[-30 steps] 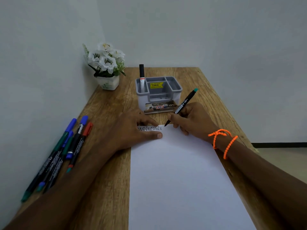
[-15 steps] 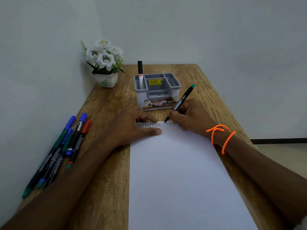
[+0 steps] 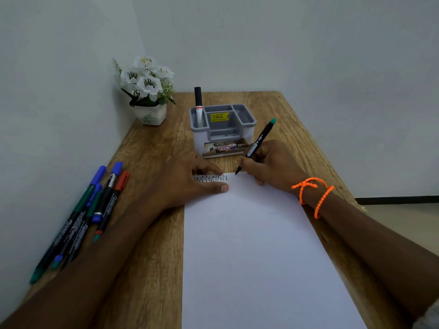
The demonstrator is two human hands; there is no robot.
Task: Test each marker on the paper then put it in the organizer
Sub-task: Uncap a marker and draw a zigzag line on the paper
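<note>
One marker in use: your right hand pinches it low on the barrel, in a writing grip, teal end cap tilted up and away, nib at the paper's far edge. It sits just right of a zigzag scribble; whether the nib touches the sheet cannot be told.

One paper, white, lying lengthwise down the table. Your left hand rests flat on its far left corner, fingers straight and holding nothing, thumb and forefinger either side of the scribble, likely to stop the sheet sliding under the strokes.

One organizer, grey, just beyond the paper, close to the writing hand, so a tested marker has a short trip. One black-capped marker stands upright in its left rear compartment; the other compartments look vacant.

Several spare markers, blue, green and red caps, bundled at the table's left edge beside your left forearm, apparently awaiting test.

One pot of white flowers, far left corner, well apart from the work.

Two orange bands on your right wrist.

Status, as judged: second marker under test; most remain.
</note>
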